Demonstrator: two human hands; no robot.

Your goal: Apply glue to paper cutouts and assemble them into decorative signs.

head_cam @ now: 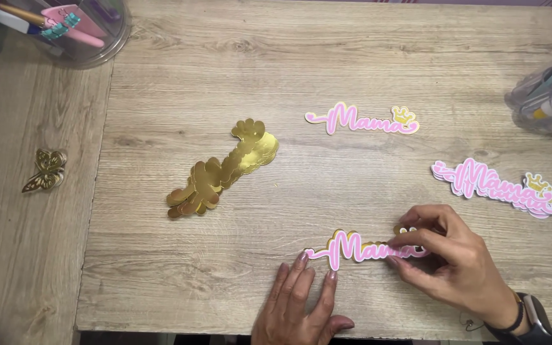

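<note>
Lowest in frame, left hand (pixel 301 306) lies flat, fingers spread, fingertips pinning the pink-and-gold script cutout (pixel 352 248) at lower centre of the wooden board (pixel 161 268). Right hand (pixel 455 262) pinches its crown end. Thin, light, easily creased card; best held by its edges.

At the table's (pixel 161 76) middle you have a fanned gold stack (pixel 225 169). Toward the far edge lies a single pink topper (pixel 362 119), and near the right edge a pink stack (pixel 499 186). A clear pen pot (pixel 78 32) sits at the far left corner, another pot (pixel 547 99) at the right edge. A gold butterfly (pixel 45 170) rests on the left board.
</note>
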